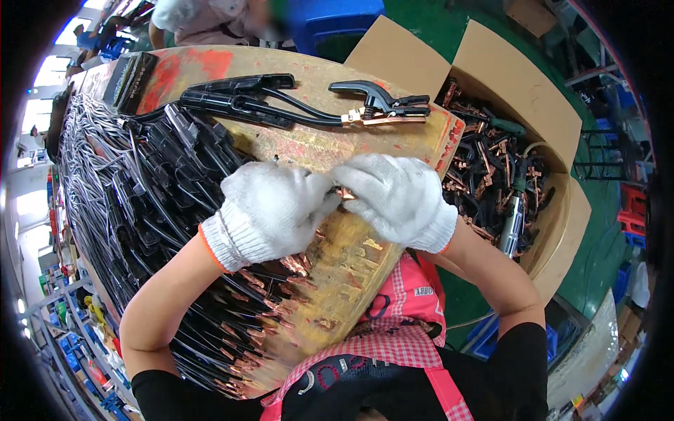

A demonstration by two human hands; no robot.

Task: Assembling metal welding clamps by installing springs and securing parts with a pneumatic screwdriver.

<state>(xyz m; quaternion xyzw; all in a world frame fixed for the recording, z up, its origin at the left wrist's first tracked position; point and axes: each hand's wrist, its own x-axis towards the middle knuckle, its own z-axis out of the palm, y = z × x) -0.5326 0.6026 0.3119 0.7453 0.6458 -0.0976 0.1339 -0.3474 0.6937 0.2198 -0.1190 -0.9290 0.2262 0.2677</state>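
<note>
Both my hands wear white knit gloves and meet above the worn wooden table (309,153). My left hand (274,203) and my right hand (393,196) are closed, fingertips together on a small copper-coloured piece (345,193). Most of that piece is hidden by the gloves, so its exact kind does not show. Beyond them lies a welding electrode holder (379,102) with a black lever and copper jaw, joined to black cable running to black handle sleeves (239,102). Under and left of my left forearm spread many black cables with bare copper ends (263,281).
Right of the table, an open cardboard box (523,84) holds many black and copper clamp parts and a silver power tool (513,224). Grey cables (98,147) and black sleeves pile at the left. Another person (210,21) sits across the table, near a blue stool (330,21).
</note>
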